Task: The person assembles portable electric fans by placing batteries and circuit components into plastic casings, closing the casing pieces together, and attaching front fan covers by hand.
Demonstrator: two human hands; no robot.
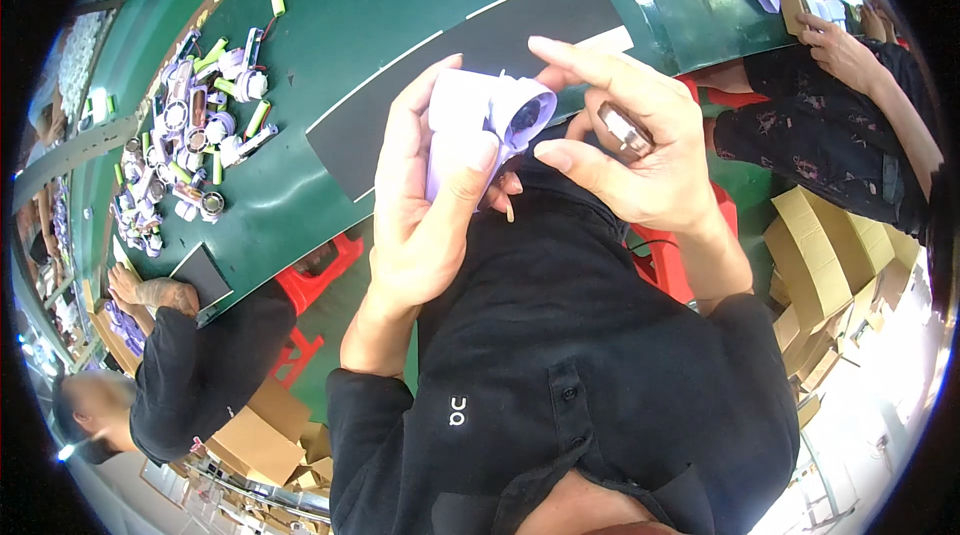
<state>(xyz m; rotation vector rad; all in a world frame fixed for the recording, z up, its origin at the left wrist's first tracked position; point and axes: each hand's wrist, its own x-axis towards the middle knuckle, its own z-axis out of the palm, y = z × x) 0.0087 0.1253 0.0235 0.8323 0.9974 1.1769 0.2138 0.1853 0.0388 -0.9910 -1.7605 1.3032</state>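
Above green table [400,5] — left hand [425,225] grips lilac housing [480,115] | right hand [640,155] pinches metal part [622,130]

Left hand [425,205] grips a pale purple plastic casing [480,120], thumb over its front, round opening facing right. Right hand [630,150] sits just beside it, fingers spread, w/ a small silvery part [622,130] tucked in the palm. Both held above a green bench [390,5] carrying a dark mat [440,85]. Pile of purple parts & green cylinders [195,125] lies at left, well apart.
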